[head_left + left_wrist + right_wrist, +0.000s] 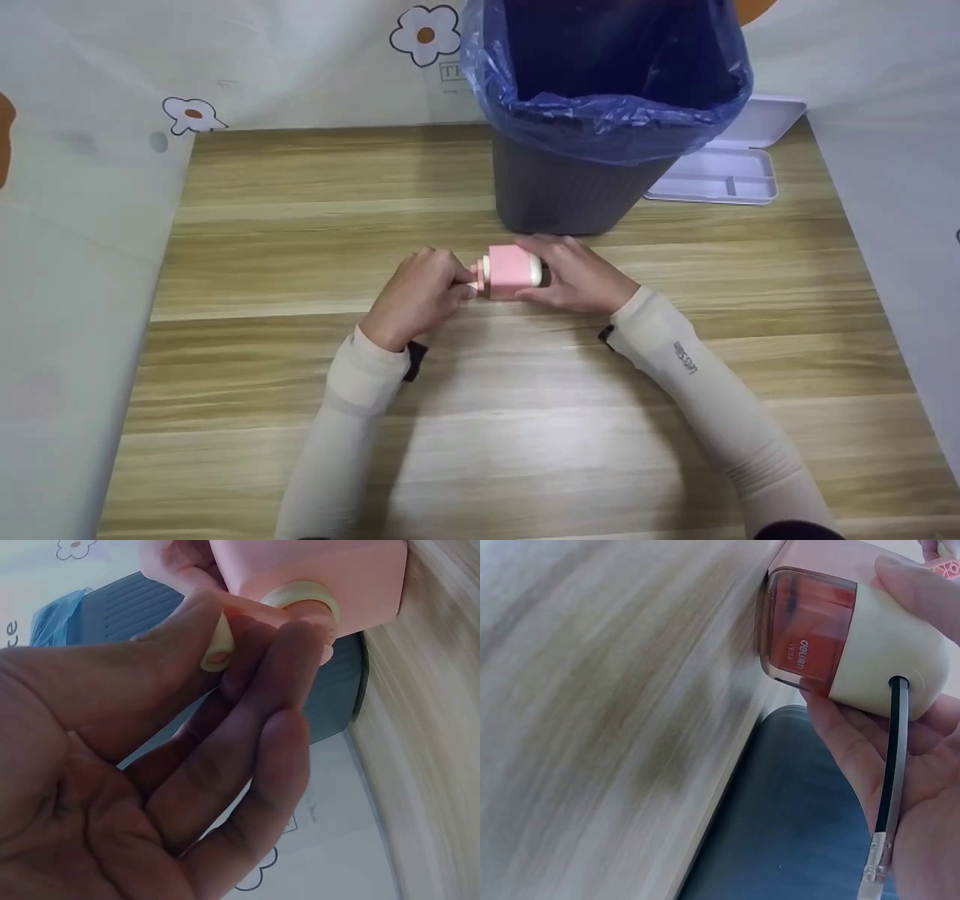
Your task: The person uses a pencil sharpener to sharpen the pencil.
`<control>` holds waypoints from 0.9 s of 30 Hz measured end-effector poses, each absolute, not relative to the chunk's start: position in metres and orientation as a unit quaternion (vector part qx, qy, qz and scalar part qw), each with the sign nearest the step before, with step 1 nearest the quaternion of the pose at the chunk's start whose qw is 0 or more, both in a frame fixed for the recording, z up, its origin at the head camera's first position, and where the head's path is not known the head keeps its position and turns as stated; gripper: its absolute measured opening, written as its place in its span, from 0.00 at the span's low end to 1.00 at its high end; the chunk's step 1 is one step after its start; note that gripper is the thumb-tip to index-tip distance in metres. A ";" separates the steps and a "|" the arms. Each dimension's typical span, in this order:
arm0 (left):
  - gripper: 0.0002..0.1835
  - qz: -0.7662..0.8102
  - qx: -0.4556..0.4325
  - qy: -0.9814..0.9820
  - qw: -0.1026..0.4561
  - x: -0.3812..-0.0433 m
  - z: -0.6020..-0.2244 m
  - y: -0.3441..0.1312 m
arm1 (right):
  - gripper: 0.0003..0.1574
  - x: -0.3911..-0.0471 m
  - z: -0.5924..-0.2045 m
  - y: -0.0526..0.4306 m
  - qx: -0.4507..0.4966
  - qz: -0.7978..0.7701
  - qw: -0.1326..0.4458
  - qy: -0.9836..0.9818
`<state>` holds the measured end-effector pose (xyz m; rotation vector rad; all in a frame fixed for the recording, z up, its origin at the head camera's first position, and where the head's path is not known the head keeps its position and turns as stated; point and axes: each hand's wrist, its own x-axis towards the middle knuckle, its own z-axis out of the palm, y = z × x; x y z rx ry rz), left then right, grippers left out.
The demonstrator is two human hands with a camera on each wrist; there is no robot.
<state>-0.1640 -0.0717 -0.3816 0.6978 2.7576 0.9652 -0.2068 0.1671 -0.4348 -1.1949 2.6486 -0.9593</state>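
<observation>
A pink and cream crank pencil sharpener lies between my hands on the wood-grain tabletop. My right hand grips its body, thumb on one side and fingers on the other. My left hand pinches the crank handle between thumb and fingers; the pink crank arm runs to the sharpener's end. In the right wrist view, a dark striped pencil sticks out of the hole in the cream face, its metal-banded end near my palm. Beside that face sits a clear reddish shavings drawer.
Right behind the sharpener stands a dark bin lined with a blue plastic bag. An opened pale lilac pencil case lies at the back right, partly behind the bin. Flower-printed white sheeting encloses the back and sides.
</observation>
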 end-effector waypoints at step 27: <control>0.08 0.320 0.186 0.919 0.139 -0.176 -0.429 -0.064 | 0.45 -0.207 -0.435 0.168 -0.393 -0.321 0.043 0.861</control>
